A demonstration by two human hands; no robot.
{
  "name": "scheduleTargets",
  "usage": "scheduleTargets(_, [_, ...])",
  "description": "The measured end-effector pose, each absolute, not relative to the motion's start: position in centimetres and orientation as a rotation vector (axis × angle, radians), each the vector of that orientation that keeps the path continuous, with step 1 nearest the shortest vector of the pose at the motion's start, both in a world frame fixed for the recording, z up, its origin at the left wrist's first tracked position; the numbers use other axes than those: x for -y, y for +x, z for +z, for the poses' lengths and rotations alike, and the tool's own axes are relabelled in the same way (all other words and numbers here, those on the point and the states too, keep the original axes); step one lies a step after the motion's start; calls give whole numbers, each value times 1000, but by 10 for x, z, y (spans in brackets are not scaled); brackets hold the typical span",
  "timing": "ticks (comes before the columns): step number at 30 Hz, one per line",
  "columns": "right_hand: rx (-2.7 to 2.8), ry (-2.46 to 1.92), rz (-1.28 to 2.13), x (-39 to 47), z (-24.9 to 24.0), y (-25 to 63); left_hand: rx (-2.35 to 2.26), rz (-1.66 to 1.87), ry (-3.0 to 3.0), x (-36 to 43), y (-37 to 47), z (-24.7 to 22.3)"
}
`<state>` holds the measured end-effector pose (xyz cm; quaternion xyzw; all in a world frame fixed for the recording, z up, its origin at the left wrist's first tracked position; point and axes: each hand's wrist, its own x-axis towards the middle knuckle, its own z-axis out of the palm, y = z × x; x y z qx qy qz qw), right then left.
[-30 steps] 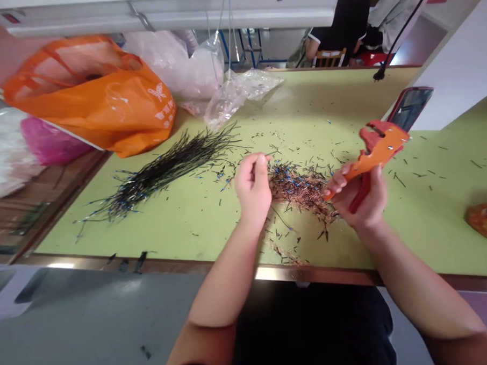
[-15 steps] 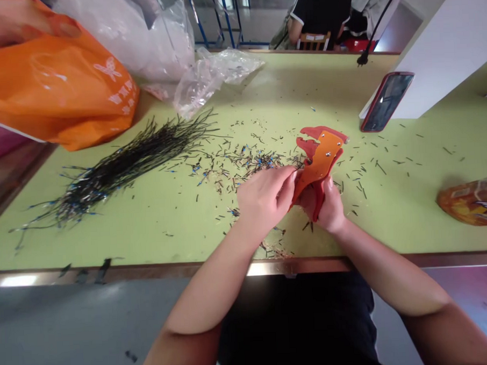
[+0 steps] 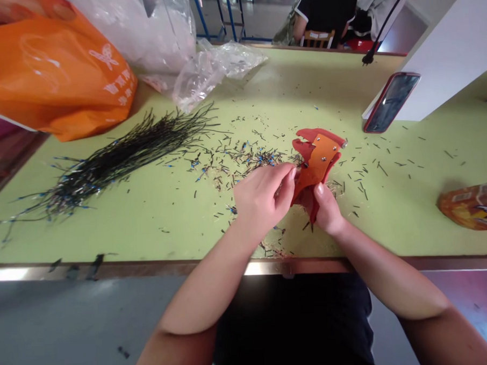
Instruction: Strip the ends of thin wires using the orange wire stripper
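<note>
My right hand is closed around the handles of an orange-and-red wire stripper, whose jaws point up and to the left. My left hand is in a pinch beside the stripper's orange body, thumb against forefinger. Whatever is between those fingertips is too small and hidden to make out. A long bundle of black wires with bare and blue-tipped ends lies to the left. Short black and blue wire scraps are strewn around both hands.
An orange bag and clear plastic bags occupy the back left of the green table. A phone leans on a white pillar. An amber package lies right. A person in black sits beyond.
The right hand has squeezed the stripper's handles closer together, and its thumb has shifted left. My left hand keeps its pinch. The view has shifted slightly.
</note>
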<state>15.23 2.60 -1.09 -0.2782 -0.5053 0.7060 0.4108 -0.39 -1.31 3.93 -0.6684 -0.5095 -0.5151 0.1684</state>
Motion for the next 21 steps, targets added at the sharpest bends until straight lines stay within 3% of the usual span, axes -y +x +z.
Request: scheduleTargets(21, [1384, -793, 1798, -33, 15, 142, 1610, -1458, -2056, 16, -5, 33])
